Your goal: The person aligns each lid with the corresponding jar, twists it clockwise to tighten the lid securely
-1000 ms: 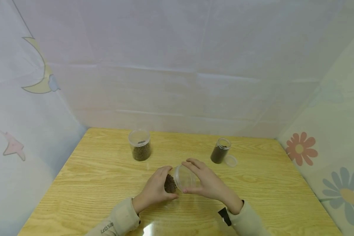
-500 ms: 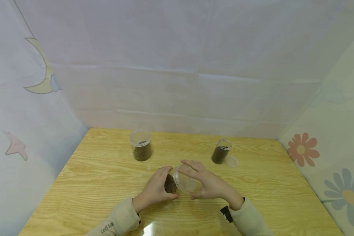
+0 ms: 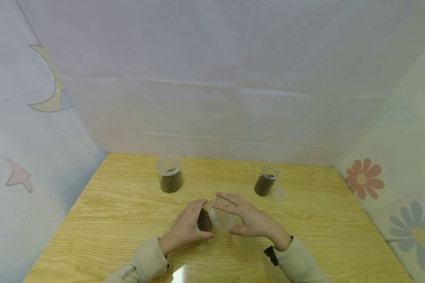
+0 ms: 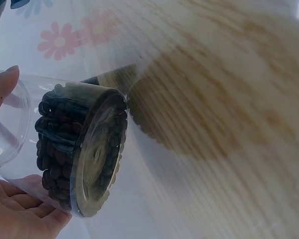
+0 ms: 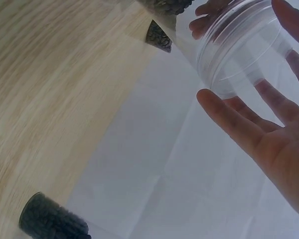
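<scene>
A clear plastic jar (image 4: pixel 65 149) partly filled with dark beans is held by my left hand (image 3: pixel 189 224), with thumb and fingers around its side. The jar leans to the right in the head view. Its base is low over the table, and I cannot tell if it touches. A clear lid (image 3: pixel 222 215) covers its mouth. My right hand (image 3: pixel 249 218) holds the lid with spread, bent fingers around the rim; in the right wrist view the fingertips (image 5: pixel 205 97) are at the ridged edge.
On the wooden table (image 3: pixel 127 228), a wide lidded jar (image 3: pixel 170 179) of brown bits stands at back left. At back right is a narrow open jar (image 3: pixel 264 182) with dark contents, its lid (image 3: pixel 278 193) lying beside it. Cloth (image 3: pixel 212 98) hangs behind the table.
My right hand has shifted its grip around the lid; its thumb moved slightly right and its fingers further over the rim. My left hand and the jar have stayed in place.
</scene>
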Demonstrator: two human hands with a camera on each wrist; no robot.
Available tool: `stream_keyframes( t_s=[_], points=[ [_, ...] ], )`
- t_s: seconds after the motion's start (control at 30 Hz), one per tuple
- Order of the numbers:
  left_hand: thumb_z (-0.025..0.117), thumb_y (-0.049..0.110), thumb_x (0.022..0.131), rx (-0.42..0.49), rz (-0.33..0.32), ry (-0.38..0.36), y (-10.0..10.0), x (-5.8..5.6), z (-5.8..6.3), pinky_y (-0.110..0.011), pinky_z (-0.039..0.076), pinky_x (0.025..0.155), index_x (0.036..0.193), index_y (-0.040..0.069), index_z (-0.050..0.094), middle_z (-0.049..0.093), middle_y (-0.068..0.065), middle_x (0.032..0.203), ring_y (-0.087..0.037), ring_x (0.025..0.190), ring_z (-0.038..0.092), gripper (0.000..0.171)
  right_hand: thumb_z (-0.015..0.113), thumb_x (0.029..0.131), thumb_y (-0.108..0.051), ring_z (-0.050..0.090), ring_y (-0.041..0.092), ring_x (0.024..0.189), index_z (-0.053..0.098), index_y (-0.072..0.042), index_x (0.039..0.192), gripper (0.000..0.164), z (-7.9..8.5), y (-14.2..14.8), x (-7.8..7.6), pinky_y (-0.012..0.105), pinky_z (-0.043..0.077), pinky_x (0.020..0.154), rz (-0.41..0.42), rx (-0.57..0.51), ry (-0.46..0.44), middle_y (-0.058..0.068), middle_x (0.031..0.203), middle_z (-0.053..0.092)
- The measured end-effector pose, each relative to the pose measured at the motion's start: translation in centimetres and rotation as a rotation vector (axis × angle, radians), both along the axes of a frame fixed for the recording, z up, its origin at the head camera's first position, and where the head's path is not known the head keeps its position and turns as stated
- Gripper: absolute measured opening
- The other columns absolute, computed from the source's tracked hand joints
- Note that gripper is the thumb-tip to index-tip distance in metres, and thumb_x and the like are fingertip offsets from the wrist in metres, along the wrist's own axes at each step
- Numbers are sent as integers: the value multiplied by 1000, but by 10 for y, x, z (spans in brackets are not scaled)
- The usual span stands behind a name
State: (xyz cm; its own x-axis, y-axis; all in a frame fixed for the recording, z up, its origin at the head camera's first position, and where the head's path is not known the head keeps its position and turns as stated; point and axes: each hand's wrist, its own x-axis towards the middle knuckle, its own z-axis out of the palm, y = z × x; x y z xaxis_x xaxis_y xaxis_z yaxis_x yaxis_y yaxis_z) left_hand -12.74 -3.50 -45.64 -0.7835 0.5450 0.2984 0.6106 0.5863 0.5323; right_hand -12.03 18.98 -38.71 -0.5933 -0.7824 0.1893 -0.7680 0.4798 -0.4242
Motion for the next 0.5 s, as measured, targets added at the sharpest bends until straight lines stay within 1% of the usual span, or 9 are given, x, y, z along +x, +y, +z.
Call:
stream_keyframes(
  t_s=[0.2, 0.5],
  points=[
    [84, 37, 62, -1, -2, 12, 0, 0, -1, -44, 43, 92, 128, -4, 39, 46, -19, 126, -32, 115, 46, 90, 79, 69, -10, 29, 32, 129, 36, -14, 140, 83, 1, -1, 1, 47, 42, 91, -20, -1, -3, 11, 146, 25],
    [84, 36, 61, 9, -9, 31, 0, 0, -2, -44, 43, 92, 127, -5, 39, 46, -19, 126, -32, 115, 46, 91, 77, 71, -17, 32, 33, 126, 36, -13, 139, 80, 2, -2, 3, 48, 44, 89, -73, 3, -15, 13, 143, 28]
  ],
)
